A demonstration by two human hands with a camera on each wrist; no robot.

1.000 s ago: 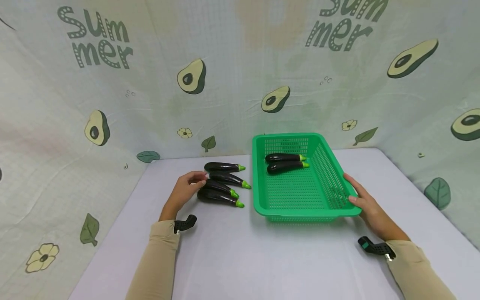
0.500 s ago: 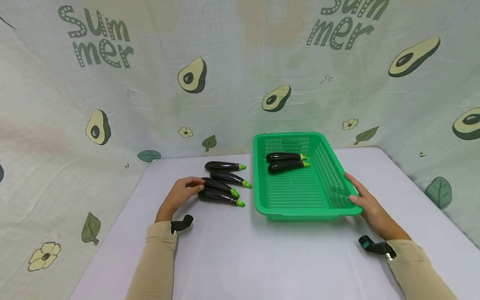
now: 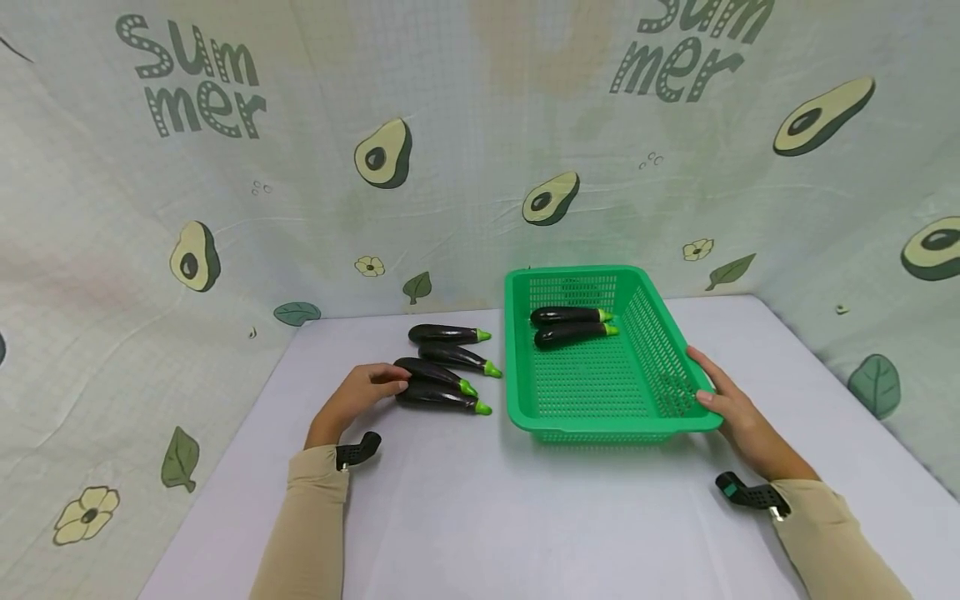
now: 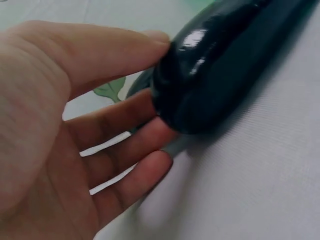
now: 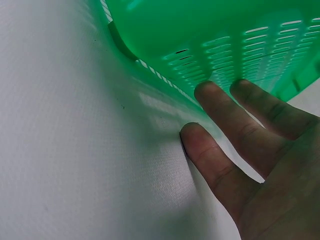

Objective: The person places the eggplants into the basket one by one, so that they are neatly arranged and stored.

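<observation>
In the head view my left hand (image 3: 362, 397) is at the left ends of the two nearer eggplants on the table. Its thumb meets the rounded end of the front eggplant (image 3: 438, 396) and its fingers are by the second eggplant (image 3: 435, 373). The left wrist view shows the thumb (image 4: 125, 52) and fingers around the blunt end of a glossy dark eggplant (image 4: 210, 70). My right hand (image 3: 738, 412) holds the near right side of a green plastic basket (image 3: 607, 425), thumb at the rim. In the right wrist view, fingers (image 5: 220, 105) extend along its slotted outer wall.
Two more eggplants, a back one (image 3: 448, 334) and one in front of it (image 3: 459, 357), lie left of the basket. Inside the basket are an upper eggplant (image 3: 566, 316) and a lower eggplant (image 3: 572, 335). A printed cloth (image 3: 465, 233) hangs behind the white table (image 3: 540, 517).
My left hand has moved slightly toward me and left, from the second eggplant's end to between the two nearer ones. The front eggplant has shifted a little right. My right hand and the basket stay put.
</observation>
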